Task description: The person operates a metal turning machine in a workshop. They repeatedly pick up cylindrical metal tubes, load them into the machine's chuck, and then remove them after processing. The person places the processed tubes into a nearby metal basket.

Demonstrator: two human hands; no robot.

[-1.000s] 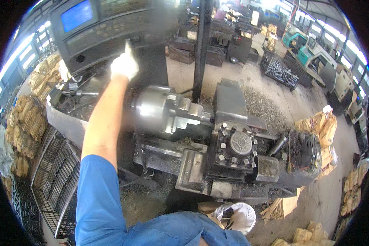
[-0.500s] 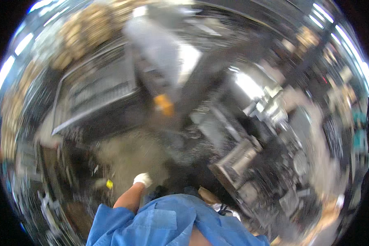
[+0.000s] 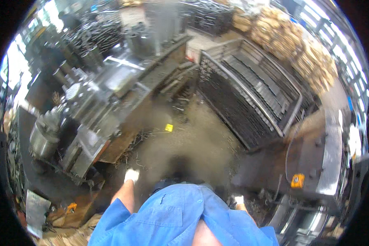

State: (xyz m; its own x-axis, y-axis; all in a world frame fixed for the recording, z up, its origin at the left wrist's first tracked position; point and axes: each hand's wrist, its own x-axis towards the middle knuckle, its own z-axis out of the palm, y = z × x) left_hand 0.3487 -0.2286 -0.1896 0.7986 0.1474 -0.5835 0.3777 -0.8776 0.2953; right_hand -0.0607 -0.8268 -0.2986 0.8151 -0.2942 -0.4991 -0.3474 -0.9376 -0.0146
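My left hand [image 3: 131,175], in a white glove, hangs low beside my body over the dirty floor. Nothing shows in it, but blur keeps its fingers from being made out. The metal-topped machine bench [image 3: 110,110] on the left is nearest to it. On the other side, my right hand [image 3: 238,200], also white-gloved, shows only in small part past my blue shirt. Its fingers are too small to read. It is low, near the dark side of a machine [image 3: 279,168] with an orange-yellow box on it.
A metal-framed crate [image 3: 250,98] with stacked dark metal pieces stands ahead to the right. Wrapped tan bundles [image 3: 291,41] lie behind it. A small yellow piece [image 3: 169,128] is on the floor ahead. At far left sits a round metal chuck-like part [image 3: 45,137].
My view has swung to the left: the crate and the yellow piece now appear farther right. My right hand has come into view. My left hand still hangs low.
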